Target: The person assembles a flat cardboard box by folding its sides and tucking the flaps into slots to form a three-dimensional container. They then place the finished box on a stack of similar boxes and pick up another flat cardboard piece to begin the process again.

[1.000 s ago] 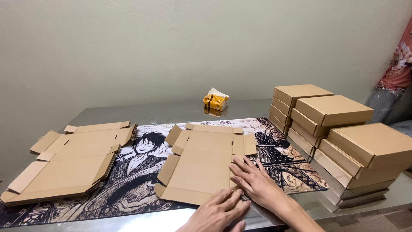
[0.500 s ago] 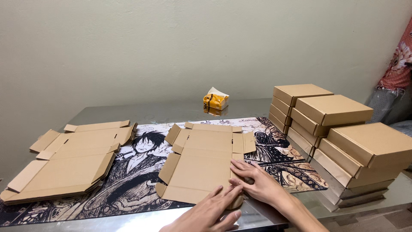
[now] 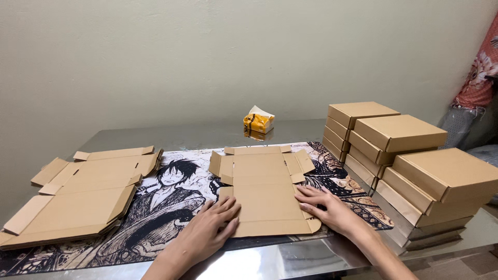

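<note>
Both hands have slid apart since the earlier frames: the left hand (image 3: 210, 228), which lay close beside the other at the near edge, now rests at the near left corner of the flat cardboard blank (image 3: 264, 192), and the right hand (image 3: 327, 210) presses the near right side. Each palm lies flat with fingers spread, grasping nothing, only pushing down on the card. That blank lies unfolded in the middle of the printed mat (image 3: 171, 202), its side flaps spread at the far end.

Forearms are cut off by the bottom edge of the view, so only wrists and hands show. Whether the near left flap is tucked under the left palm cannot be told. Much of the mat's black-and-white drawing is covered by the blank and by a pile of flat blanks (image 3: 83, 192) at the left, whose number is hard to make out. At the right, stacks of folded brown boxes (image 3: 404, 155) stand in three stepped piles, their lowest layers partly hidden behind one another.

A grey, shiny table (image 3: 181, 137) carries everything, reflecting a small yellow packet (image 3: 258, 122) at its far side. Behind rises a plain pale wall (image 3: 207, 57); a red patterned cloth (image 3: 482, 72) is cut off at the far right.
</note>
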